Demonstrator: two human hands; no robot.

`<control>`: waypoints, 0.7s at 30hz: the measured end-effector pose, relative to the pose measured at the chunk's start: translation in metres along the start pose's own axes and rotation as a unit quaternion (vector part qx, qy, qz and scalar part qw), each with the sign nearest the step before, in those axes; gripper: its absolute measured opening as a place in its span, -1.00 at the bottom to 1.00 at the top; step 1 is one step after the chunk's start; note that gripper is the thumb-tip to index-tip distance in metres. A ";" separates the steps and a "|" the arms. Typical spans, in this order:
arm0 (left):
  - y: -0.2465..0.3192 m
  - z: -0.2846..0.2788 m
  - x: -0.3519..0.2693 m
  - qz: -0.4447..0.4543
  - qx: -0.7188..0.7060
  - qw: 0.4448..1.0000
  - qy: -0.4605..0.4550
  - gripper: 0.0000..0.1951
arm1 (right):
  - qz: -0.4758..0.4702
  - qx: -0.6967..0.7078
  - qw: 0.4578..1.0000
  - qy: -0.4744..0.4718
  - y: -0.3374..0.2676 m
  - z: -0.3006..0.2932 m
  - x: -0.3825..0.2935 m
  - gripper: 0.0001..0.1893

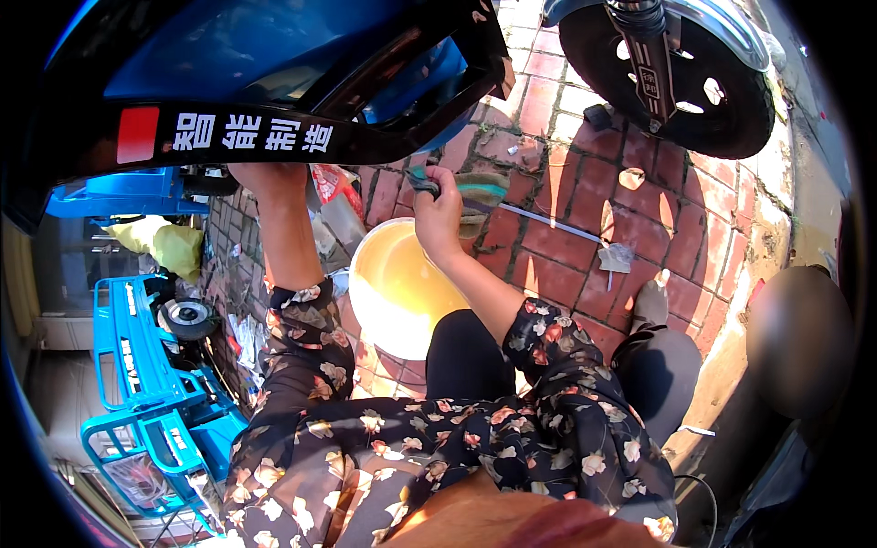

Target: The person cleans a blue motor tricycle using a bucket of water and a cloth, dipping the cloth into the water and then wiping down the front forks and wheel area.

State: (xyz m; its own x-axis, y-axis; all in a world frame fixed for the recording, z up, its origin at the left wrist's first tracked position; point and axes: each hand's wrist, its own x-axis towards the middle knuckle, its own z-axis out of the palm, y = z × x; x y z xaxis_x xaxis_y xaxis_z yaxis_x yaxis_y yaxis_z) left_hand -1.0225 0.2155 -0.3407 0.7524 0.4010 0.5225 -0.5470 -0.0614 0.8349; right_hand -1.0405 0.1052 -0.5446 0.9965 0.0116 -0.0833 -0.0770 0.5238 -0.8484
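Observation:
Pinched between the thumb and fingers of my right hand (pixel 442 212) is a grey cloth with a green stripe (pixel 483 194); part of it shows past the wrist side, over the brick paving. Its upper end is close under the lower edge of a blue and black vehicle body panel (pixel 384 144), which bears white writing and a red patch. My left hand (pixel 264 177) reaches up to the same panel, and its fingers are hidden behind the black edge. Below and between my forearms stands a whitish plastic bucket (pixel 404 301), brightly lit inside; its contents are hard to tell.
A vehicle's front wheel (pixel 740 103) stands at the upper right. A thin white rod (pixel 548 222) lies on the red bricks (pixel 555 253). Left are a bright blue cargo tricycle (pixel 147 370) and a yellow cover (pixel 175 246). Plastic packaging (pixel 342 195) lies beside the bucket.

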 end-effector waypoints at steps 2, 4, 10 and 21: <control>0.002 0.013 -0.003 -0.008 -0.039 0.997 0.060 -0.79 | 0.042 0.046 0.997 -0.055 -0.024 -0.014 -0.007 -0.74; -0.003 -0.001 -0.004 0.104 0.143 0.984 -0.004 -0.81 | 0.048 0.096 0.987 -0.119 -0.055 -0.022 -0.020 -0.74; 0.007 0.036 -0.022 0.123 0.222 0.965 0.060 -0.81 | 0.076 0.250 0.953 -0.152 -0.092 -0.038 -0.016 -0.71; -0.085 0.061 -0.210 -0.277 0.268 0.894 -0.227 -0.45 | 0.177 0.467 0.820 -0.279 -0.186 -0.075 -0.013 -0.51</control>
State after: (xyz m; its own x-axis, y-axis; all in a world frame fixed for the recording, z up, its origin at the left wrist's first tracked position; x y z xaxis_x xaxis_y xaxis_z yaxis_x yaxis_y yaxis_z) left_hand -1.1115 0.0807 -0.5107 0.9916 0.1008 -0.0816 0.1184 -0.4471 0.8866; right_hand -1.0412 -0.0568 -0.4249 0.7976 0.5554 0.2353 -0.5650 0.8245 -0.0314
